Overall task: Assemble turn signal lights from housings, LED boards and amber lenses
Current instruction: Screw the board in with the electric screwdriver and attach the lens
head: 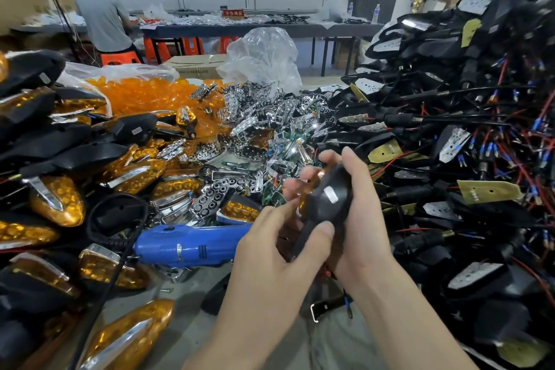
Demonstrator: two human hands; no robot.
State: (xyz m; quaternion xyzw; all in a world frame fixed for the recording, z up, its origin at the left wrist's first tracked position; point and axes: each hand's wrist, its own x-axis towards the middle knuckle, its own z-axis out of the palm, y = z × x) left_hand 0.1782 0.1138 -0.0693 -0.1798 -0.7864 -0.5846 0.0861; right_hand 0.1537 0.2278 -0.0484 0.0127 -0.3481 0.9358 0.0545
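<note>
A black turn signal housing (327, 198) is held between both hands above the middle of the table. My right hand (360, 219) wraps it from the right, fingers over its top. My left hand (270, 246) grips its lower stem, thumb pressed against the black plastic. An amber edge shows at the housing's left side, behind my left fingers. Loose amber lenses (141, 96) are heaped at the back left. Chrome reflector pieces and LED boards (258, 123) lie piled in the middle. Black wired housings (468, 135) are stacked high on the right.
Finished amber-and-black lights (60, 198) crowd the left side. A blue electric screwdriver (186, 245) with a black cord lies just left of my hands. A clear plastic bag (264, 57) stands behind the piles. A person in a grey shirt (102, 18) works at a far bench.
</note>
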